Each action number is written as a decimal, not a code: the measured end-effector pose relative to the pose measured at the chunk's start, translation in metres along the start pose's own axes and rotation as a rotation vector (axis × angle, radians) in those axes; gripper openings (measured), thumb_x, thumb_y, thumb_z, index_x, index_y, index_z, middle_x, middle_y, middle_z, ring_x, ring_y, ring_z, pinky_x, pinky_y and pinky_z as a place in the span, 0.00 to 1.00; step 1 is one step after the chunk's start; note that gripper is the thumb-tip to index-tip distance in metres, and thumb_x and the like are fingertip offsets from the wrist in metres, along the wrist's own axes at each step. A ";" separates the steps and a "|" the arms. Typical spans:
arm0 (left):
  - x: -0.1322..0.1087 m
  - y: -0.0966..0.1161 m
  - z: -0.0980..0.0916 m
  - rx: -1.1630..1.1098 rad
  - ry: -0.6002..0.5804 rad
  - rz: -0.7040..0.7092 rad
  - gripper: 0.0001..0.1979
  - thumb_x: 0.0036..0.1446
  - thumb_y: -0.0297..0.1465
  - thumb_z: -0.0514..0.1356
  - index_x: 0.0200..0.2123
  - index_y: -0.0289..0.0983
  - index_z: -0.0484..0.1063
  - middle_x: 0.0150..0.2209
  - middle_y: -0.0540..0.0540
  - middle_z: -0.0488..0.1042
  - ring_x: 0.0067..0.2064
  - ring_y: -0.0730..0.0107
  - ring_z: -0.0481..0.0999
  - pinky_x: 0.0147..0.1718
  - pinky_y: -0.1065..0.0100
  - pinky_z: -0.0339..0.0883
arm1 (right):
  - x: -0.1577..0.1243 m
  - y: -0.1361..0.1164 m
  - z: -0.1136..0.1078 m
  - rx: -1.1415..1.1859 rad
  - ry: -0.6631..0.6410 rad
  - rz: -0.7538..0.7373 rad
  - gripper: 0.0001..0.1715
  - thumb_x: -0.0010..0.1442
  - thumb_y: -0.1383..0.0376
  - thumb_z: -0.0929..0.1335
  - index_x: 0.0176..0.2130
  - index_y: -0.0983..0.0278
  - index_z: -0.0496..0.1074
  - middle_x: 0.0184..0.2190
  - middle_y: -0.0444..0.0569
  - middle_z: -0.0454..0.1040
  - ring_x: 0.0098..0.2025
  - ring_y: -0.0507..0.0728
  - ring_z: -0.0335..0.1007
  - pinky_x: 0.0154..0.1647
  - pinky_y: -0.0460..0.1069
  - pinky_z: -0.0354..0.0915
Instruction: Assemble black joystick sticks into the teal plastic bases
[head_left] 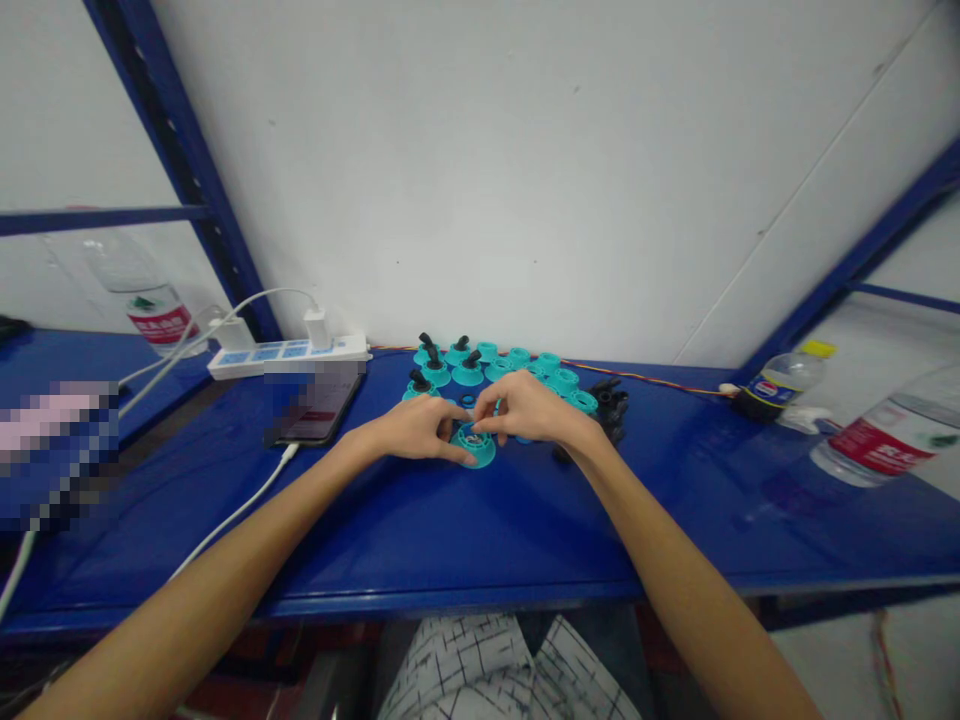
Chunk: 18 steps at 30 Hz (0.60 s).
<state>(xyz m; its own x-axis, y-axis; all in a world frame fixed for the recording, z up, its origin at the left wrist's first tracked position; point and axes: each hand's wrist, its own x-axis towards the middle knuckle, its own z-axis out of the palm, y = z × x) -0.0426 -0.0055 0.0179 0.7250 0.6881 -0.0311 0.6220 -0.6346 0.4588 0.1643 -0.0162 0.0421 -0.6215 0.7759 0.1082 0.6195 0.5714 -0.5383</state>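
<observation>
Both my hands work together at the middle of a blue metal shelf (465, 530). My left hand (416, 430) has its fingertips on the rim of a teal suction cup (474, 450), and my right hand (525, 408) pinches at the cup's centre from above. My fingers hide part of the cup, and a small dark fitting shows in its middle. Behind my hands stand several more teal suction cups (469, 374), some with black angled fittings (472, 358) on top. A small heap of loose black fittings (609, 403) lies just beyond my right hand.
A white power strip (285, 357) with plugged-in chargers and a charging phone (319, 407) lie left of my hands. Plastic bottles (877, 442) stand at the right, and a thin coloured wire runs along the white wall. Blue shelf uprights rise at both sides.
</observation>
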 end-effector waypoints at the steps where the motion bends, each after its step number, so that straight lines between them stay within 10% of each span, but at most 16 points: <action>1: 0.000 0.000 0.000 0.001 -0.001 0.002 0.27 0.48 0.55 0.63 0.37 0.36 0.76 0.24 0.51 0.73 0.25 0.73 0.69 0.24 0.72 0.52 | 0.000 -0.001 0.001 -0.017 -0.001 -0.005 0.05 0.55 0.66 0.72 0.31 0.66 0.80 0.20 0.44 0.76 0.21 0.49 0.71 0.27 0.43 0.62; 18: 0.001 -0.004 0.002 0.003 0.005 0.033 0.29 0.48 0.56 0.62 0.39 0.35 0.76 0.24 0.51 0.73 0.25 0.73 0.68 0.24 0.72 0.52 | -0.001 -0.004 -0.003 -0.169 -0.032 0.009 0.07 0.54 0.69 0.72 0.33 0.64 0.83 0.24 0.45 0.78 0.25 0.50 0.69 0.27 0.44 0.57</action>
<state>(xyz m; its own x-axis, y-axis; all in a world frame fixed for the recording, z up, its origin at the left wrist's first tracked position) -0.0432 -0.0028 0.0147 0.7437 0.6685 -0.0109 0.5982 -0.6581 0.4572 0.1639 -0.0180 0.0469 -0.6293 0.7735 0.0757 0.6951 0.6037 -0.3905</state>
